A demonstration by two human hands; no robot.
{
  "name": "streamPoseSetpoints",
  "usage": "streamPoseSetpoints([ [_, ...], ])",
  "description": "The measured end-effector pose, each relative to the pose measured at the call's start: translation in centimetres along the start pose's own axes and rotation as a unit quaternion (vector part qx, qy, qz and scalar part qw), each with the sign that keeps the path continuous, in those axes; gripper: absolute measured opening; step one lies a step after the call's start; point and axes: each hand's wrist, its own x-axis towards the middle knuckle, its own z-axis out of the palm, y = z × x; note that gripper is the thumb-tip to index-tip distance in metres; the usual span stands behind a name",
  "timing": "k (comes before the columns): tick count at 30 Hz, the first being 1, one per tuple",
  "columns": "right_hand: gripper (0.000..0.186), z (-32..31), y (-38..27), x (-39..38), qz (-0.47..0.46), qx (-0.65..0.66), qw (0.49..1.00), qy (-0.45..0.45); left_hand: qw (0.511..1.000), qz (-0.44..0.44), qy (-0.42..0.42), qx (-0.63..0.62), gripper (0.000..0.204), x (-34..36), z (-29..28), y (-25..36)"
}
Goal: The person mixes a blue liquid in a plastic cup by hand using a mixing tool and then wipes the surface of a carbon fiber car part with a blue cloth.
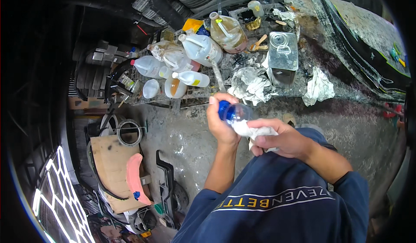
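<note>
My left hand [222, 126] is closed around a small clear plastic cup with a blue part [238, 111], held tilted in front of the bench. A crumpled white paper towel [263, 133] is bunched in my right hand [288, 140]. The towel's end touches the cup's near rim, and I cannot tell whether it reaches inside. Just beyond the cup, on the bench edge, lies a heap of crumpled white paper [251, 85]. A rectangular metal can [283, 54] stands beside that heap.
The cluttered bench [208, 96] carries several plastic jugs, including a white jug [201, 48] and an amber-stained jug [228, 33], plus a white squeeze bottle [191, 78]. Another crumpled paper [319, 87] hangs at its edge. On the lower left are cardboard [110, 169] and a pink curved part [138, 178].
</note>
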Motion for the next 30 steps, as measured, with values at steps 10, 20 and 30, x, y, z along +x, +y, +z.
streamPoseSetpoints([
  [10,0.026,-5.5,-0.6,-5.6,-0.182,-0.169,0.943,0.219,0.948,-0.049,-0.158,-0.272,0.05,-0.7,-2.0,2.5],
  [20,0.028,-7.3,0.4,-7.6,-0.176,-0.156,0.902,0.361,0.89,-0.127,-0.229,-0.372,0.046,-0.5,-2.0,2.3],
  [30,0.03,-7.6,0.1,-7.4,-0.174,-0.173,0.904,0.35,0.932,-0.141,-0.121,-0.312,0.05,-1.8,-1.1,2.4],
])
